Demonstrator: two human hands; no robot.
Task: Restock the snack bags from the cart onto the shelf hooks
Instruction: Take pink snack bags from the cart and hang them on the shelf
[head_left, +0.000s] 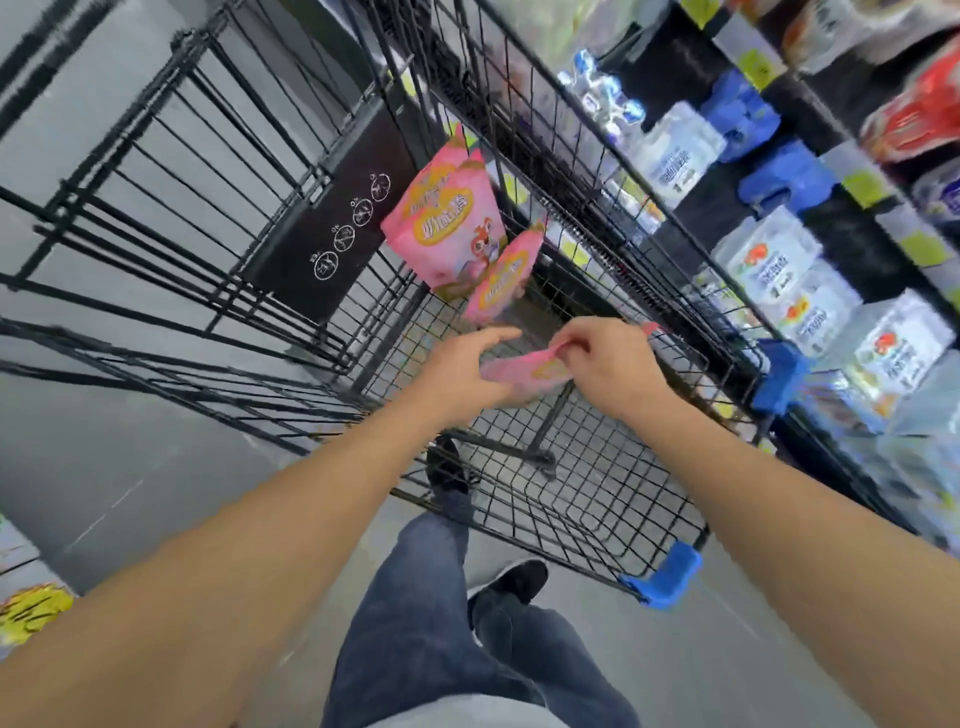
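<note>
Pink snack bag, lettering blurred, pinched by right hand; left hand flat-fingered, touching it.

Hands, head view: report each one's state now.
Left hand: open, fingers straight, touching the flat pink plastic snack bag.
Right hand: pinches that bag's edge.

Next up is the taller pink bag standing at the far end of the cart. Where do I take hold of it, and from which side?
Probably by its top strip, pinched from above. The taller pink bag stands on end, leaning at the far end of the cart with that strip free, while the second pink bag overlaps its lower right corner.
</note>
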